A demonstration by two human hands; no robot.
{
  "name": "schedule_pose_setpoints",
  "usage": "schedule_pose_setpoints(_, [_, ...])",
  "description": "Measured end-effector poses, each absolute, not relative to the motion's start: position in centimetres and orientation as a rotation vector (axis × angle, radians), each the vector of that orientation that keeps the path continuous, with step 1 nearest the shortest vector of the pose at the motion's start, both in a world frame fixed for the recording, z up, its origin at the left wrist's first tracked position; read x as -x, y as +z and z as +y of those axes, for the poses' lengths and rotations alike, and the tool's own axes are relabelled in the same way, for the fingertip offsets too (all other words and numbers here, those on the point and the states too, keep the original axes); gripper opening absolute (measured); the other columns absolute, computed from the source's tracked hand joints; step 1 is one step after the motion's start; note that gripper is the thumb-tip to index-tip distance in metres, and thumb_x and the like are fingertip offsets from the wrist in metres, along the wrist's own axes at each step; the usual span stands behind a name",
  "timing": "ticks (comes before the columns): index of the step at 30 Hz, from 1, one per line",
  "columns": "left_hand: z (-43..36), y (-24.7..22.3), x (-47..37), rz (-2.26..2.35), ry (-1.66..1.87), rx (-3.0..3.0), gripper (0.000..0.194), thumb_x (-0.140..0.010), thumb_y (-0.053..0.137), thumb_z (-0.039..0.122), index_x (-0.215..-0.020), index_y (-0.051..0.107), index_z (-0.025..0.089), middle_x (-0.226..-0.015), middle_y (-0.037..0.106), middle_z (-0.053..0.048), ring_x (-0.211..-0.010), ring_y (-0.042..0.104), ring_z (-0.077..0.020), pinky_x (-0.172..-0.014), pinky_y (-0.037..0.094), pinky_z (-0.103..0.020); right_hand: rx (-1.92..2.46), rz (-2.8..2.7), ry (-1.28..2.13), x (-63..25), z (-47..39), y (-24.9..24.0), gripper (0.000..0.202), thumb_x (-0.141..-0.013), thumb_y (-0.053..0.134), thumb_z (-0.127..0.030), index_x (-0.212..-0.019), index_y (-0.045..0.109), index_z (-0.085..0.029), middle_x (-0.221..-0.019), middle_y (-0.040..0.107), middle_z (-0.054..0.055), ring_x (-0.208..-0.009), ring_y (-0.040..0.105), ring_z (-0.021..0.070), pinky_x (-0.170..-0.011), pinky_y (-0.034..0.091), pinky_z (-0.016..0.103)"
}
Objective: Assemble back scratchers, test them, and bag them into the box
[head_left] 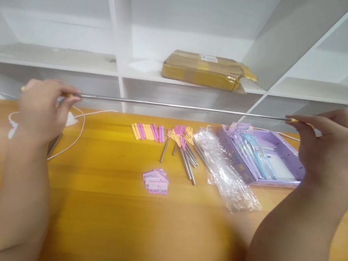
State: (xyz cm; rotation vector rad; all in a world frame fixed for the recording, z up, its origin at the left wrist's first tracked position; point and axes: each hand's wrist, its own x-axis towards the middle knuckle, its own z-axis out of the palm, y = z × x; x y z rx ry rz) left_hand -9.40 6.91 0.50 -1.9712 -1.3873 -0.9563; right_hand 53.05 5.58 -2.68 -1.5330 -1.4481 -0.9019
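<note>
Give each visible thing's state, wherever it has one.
Metal rod: extended, held crosswise
Left hand: pinching one end
Right hand: pinching the other
Purple box: open
Cardboard box: taped, right end ragged
Clear wrappers: crumpled
Cards: overlapping
Coloured sticks: side by side
Hand-tipped rods: piled
White cable: looped

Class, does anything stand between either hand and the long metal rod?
Nothing visible does: the left hand and right hand pinch opposite ends of the metal rod, and nothing covers its length between them.

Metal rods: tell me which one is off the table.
The long, thin rod held between the left hand and the right hand; the other rods look shorter and lie on the table.
</note>
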Motion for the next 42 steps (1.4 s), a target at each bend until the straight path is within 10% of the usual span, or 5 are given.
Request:
schedule_pose_setpoints(7, [6.4,1.0,10.4,-1.443,-0.948,1.956,0.031,-0.103,0.057,0.049,-0.100,0.078,0.026,-0.103,0.082,-0.003,-0.097,0.071,-0.0241,-0.079,0.051,-0.035,1.472,-1.456,-0.876,-51.3,6.0,-2.4,0.009,-0.087,0.079,-0.034,-0.085,0.082,-0.026,-0.074,0.053,0.005,-0.079,0.044,0.0208,-0.076,0.038,0.038])
schedule_pose_setpoints(24, [4.6,1.2,8.7,-1.366,-0.996,2.059,0.023,-0.101,0.063,0.046,-0.106,0.079,0.029,-0.106,0.081,-0.002,-0.101,0.075,-0.0261,-0.088,0.055,-0.039,1.299,-1.568,-0.836,-48.4,6.9,-2.7,0.023,-0.094,0.072,-0.047,-0.087,0.082,-0.029,-0.074,0.057,0.005,-0.078,0.046,0.0199,-0.077,0.038,0.038])
schedule_pose_setpoints(42, [5.1,-2.8,0.6,-1.066,-0.861,2.259,0.017,-0.104,0.060,0.032,-0.113,0.075,0.030,-0.102,0.083,-0.002,-0.093,0.077,-0.0243,-0.075,0.054,-0.035,1.055,-1.890,-0.753,-35.3,5.5,-4.9,0.028,-0.100,0.061,-0.013,-0.103,0.075,-0.036,-0.080,0.057,0.004,-0.080,0.048,0.0208,-0.071,0.034,0.037])
